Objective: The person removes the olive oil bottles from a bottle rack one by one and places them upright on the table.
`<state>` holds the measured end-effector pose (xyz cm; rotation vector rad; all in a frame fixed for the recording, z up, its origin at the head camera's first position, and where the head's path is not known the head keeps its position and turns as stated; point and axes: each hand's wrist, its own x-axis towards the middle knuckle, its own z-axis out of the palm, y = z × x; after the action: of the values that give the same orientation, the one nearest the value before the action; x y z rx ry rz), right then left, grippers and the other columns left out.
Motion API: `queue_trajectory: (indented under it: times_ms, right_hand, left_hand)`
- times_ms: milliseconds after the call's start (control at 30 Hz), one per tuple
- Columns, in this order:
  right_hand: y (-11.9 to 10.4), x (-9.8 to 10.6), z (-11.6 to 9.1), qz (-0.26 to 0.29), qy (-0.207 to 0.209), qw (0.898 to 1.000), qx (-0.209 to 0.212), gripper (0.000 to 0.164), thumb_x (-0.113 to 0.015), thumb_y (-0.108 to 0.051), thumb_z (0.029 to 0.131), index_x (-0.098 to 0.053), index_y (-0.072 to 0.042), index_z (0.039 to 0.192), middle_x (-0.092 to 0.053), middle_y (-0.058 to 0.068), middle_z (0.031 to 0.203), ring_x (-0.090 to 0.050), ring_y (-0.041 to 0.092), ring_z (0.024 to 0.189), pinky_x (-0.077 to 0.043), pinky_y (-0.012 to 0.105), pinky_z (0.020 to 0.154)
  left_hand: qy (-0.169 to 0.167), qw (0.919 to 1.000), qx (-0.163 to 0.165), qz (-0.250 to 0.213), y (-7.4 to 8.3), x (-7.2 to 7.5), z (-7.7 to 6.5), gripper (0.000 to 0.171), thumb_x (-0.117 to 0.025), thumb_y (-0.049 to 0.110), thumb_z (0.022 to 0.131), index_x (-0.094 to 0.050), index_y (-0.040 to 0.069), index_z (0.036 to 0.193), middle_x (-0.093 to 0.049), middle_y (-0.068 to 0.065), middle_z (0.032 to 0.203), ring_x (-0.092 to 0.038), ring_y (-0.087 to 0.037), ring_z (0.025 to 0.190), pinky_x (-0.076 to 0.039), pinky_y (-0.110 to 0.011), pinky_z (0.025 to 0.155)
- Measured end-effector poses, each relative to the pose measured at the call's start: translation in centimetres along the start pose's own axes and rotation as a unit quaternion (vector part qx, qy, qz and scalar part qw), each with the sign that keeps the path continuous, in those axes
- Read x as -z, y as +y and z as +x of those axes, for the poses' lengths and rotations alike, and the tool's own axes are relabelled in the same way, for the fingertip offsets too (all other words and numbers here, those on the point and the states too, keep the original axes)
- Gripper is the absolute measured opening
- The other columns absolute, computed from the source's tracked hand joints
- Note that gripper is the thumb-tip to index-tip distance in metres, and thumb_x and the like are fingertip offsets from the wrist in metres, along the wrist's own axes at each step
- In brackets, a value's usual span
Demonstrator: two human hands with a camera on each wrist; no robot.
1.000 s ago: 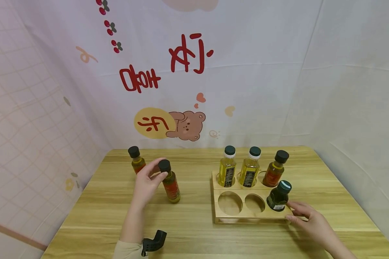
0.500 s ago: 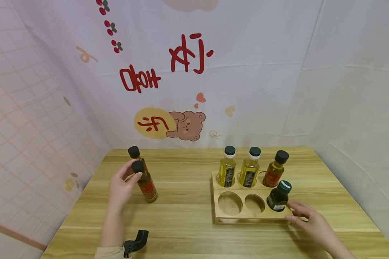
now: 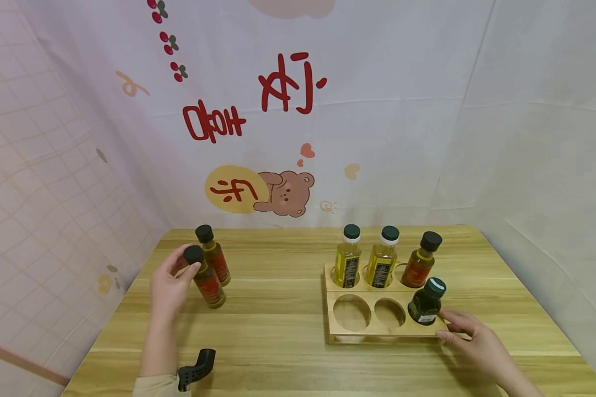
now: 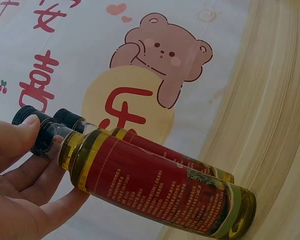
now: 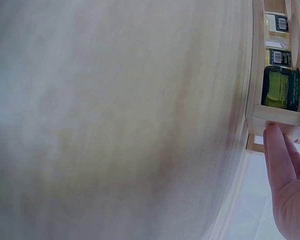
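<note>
My left hand pinches the black cap of a red-labelled oil bottle, thumb on one side and fingers on the other. In the left wrist view this bottle overlaps a matching one behind. That second red-labelled bottle stands upright at the table's back left. My right hand rests against the right end of a wooden bottle rack. The right wrist view shows straight fingers touching its end panel. A dark green bottle sits in the rack's front right hole, beside those fingers.
Two yellow oil bottles and a red-labelled one stand in the rack's back row. Two front holes hold no bottle. A black wrist mount juts out from the left sleeve. A printed cloth hangs behind the table.
My left hand has carried its bottle leftward, from the table's left middle to just in front of the other red-labelled bottle. My right hand and the rack have stayed in place.
</note>
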<state>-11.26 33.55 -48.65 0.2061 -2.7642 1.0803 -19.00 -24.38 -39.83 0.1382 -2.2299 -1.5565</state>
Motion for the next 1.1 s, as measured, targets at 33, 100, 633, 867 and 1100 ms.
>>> queue_trajectory:
  times_ms: [33,100,633,867,1100]
  right_hand:
    - [0.0,0.0,0.0,0.000,0.000,1.000,0.000,0.041,-0.079,-0.015,0.085,-0.068,0.003,0.120,-0.063,0.024,0.121,-0.058,-0.005,0.091,-0.055,0.024,0.072]
    - [0.0,0.0,0.0,-0.001,0.001,1.000,0.000,0.042,-0.079,-0.015,0.084,-0.068,0.003,0.120,-0.063,0.024,0.121,-0.058,-0.005,0.091,-0.054,0.024,0.072]
    - [-0.1,-0.2,-0.1,-0.001,0.022,1.000,0.018,0.040,-0.080,-0.011,0.083,-0.069,0.005,0.117,-0.063,0.022,0.117,-0.059,-0.004,0.091,-0.055,0.025,0.071]
    - [-0.2,-0.1,-0.2,-0.004,0.012,1.000,0.003,0.040,-0.080,-0.011,0.083,-0.069,0.004,0.118,-0.063,0.023,0.118,-0.059,-0.003,0.091,-0.055,0.026,0.071]
    - [-0.3,-0.1,-0.1,-0.001,0.008,1.000,0.005,0.040,-0.079,-0.013,0.084,-0.068,0.004,0.119,-0.063,0.022,0.119,-0.058,-0.004,0.091,-0.055,0.025,0.071]
  left_hand:
    - [0.001,1.0000,0.002,0.004,-0.1,0.1,0.1,0.043,-0.068,-0.001,0.092,-0.061,0.006,0.134,-0.061,-0.013,0.126,-0.056,0.005,0.098,-0.046,-0.007,0.082]
    - [0.002,0.9999,0.004,0.013,-0.2,0.3,0.1,0.043,-0.068,0.000,0.092,-0.060,0.005,0.135,-0.060,-0.014,0.128,-0.055,0.005,0.098,-0.045,-0.006,0.082]
    - [-0.017,0.9989,0.025,0.035,-0.5,1.0,0.3,0.044,-0.066,0.009,0.096,-0.058,0.011,0.139,-0.057,-0.008,0.134,-0.054,0.000,0.106,-0.045,-0.007,0.084]
    - [-0.017,0.9998,-0.005,0.008,-1.3,1.6,-0.1,0.047,-0.069,0.007,0.094,-0.057,0.005,0.139,-0.065,0.007,0.117,-0.059,0.007,0.098,-0.047,-0.009,0.084]
    - [-0.022,0.9993,-0.028,0.015,-2.0,2.8,-1.1,0.050,-0.069,0.010,0.094,-0.055,0.003,0.141,-0.067,0.017,0.111,-0.060,0.008,0.097,-0.047,-0.008,0.081]
